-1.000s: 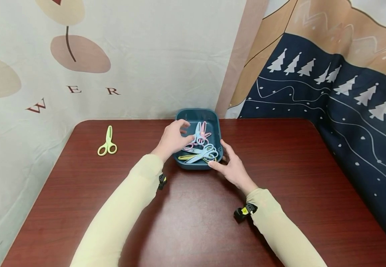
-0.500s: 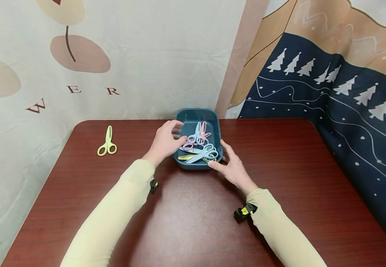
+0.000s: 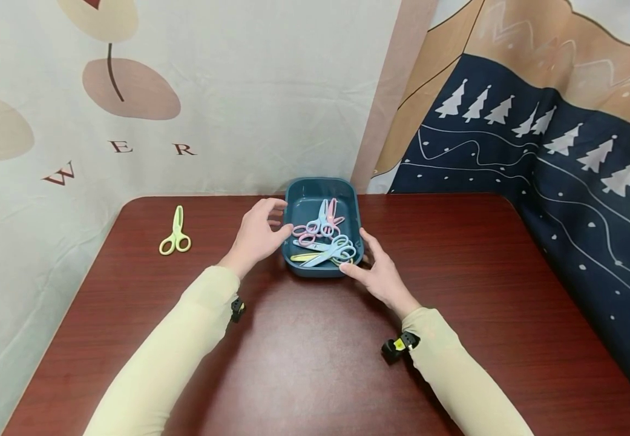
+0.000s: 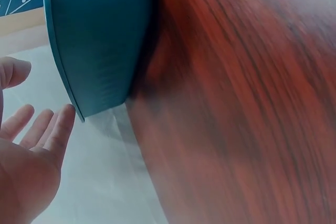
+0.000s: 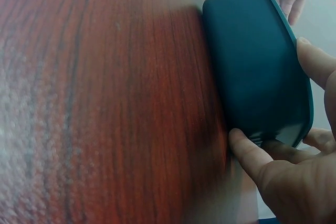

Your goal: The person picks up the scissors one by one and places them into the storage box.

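Note:
A dark teal plastic bin [image 3: 320,189] stands near the table's back edge, holding several children's scissors. Light blue scissors [image 3: 341,249] lie on top at its near end, partly covering yellow ones [image 3: 304,257]. Farther in are another light blue pair [image 3: 322,221] and pink scissors [image 3: 306,239], overlapping. My left hand [image 3: 257,236] is beside the bin's left rim with relaxed fingers and nothing held; whether a fingertip touches the rim I cannot tell. My right hand [image 3: 379,275] grips the near right corner, thumb at the rim and fingers along the side [image 5: 252,153].
Yellow-green scissors [image 3: 175,233] lie alone on the reddish-brown table [image 3: 304,345], left of the bin. A pale printed cloth [image 3: 271,91] hangs behind the table. A dark blue cloth with white trees [image 3: 511,157] hangs at the right.
My left hand has drawn back leftward, out from over the bin to its left rim, carrying nothing. The right hand, bin and scissors look unmoved.

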### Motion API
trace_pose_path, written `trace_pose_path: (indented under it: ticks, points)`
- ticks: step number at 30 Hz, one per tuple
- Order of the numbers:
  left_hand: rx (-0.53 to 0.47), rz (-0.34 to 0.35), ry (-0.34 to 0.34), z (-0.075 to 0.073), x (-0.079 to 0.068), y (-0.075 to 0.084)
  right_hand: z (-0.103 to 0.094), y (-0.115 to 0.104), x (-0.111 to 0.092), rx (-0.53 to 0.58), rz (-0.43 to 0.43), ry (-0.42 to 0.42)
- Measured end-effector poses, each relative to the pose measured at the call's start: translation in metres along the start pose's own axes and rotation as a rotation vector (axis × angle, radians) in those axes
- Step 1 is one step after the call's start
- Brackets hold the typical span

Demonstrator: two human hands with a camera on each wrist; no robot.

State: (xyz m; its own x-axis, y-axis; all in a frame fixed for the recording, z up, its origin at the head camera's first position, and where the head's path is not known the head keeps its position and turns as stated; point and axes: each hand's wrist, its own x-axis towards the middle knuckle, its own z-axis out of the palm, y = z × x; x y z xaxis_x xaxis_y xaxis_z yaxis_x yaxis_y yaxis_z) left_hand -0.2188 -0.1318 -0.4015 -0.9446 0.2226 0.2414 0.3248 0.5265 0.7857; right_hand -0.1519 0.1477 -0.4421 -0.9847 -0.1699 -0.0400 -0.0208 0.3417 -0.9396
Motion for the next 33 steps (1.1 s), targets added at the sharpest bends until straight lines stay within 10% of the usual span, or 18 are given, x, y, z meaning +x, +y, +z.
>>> trace_pose_path:
  ticks: [33]
  points:
    - [0.172,-0.13,0.087,-0.045,-0.022,-0.041,-0.001,0.0,0.002,-0.003,0.009,-0.003]
